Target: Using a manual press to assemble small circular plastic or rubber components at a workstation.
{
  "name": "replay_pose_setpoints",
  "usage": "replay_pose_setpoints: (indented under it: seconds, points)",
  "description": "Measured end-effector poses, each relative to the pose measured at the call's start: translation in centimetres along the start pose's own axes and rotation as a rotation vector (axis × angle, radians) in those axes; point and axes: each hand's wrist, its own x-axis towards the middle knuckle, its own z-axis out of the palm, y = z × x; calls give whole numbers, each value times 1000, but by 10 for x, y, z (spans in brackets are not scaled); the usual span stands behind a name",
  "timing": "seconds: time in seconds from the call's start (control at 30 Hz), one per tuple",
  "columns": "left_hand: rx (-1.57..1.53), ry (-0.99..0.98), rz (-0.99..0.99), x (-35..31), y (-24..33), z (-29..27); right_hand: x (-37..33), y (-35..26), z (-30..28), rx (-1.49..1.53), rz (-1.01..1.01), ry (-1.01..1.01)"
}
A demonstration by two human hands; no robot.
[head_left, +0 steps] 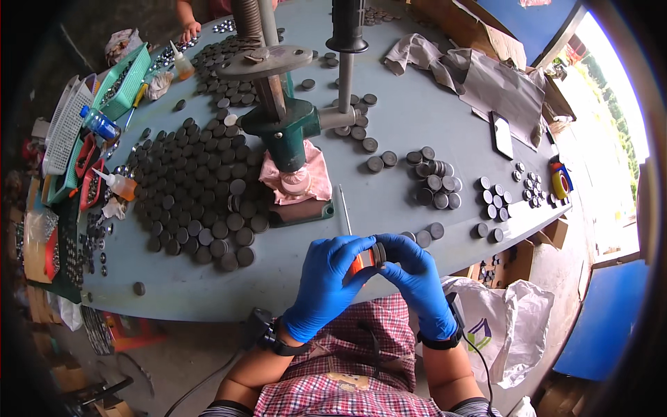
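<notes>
Both my hands wear blue gloves and meet just off the table's near edge. My left hand (333, 278) is closed round the orange handle of what looks like a screwdriver (357, 264); a thin metal shaft (345, 208) points away past my fingers, in line with it. Between the thumb and fingers of my right hand (415, 274) is a black round disc (379, 254), held on edge against the orange handle and touched by my left fingertips. Part of the handle is hidden by the gloves. Ahead stands a green hand press (285, 132) with a pink cloth (316, 174) at its base.
Many black discs (201, 167) cover the table (174, 281) left of the press; stacked ones (438, 182) stand right. A phone (501, 135), an adhesive-tape roll (561, 182) and grey cloth (500, 83) lie farther right. Baskets (121, 83) and a squeeze bottle (121, 186) are left. Another person's hand (190, 30) rests far left.
</notes>
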Motion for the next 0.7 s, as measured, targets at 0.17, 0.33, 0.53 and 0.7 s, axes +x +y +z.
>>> replay_pose_setpoints:
  seconds: [0.17,0.33,0.53,0.7]
  points:
    - [-35,35,5,0,8,-11,-14,6,-24,-26,61,-107]
    - [-41,36,-26,-2,7,-8,-15,-4,-3,-24,-36,-3]
    - [-41,26,-26,0,-3,0,5,-11,7,-287,-138,-10]
    - [-75,11,-98,4,-9,-5,7,11,-22,-12,236,-162]
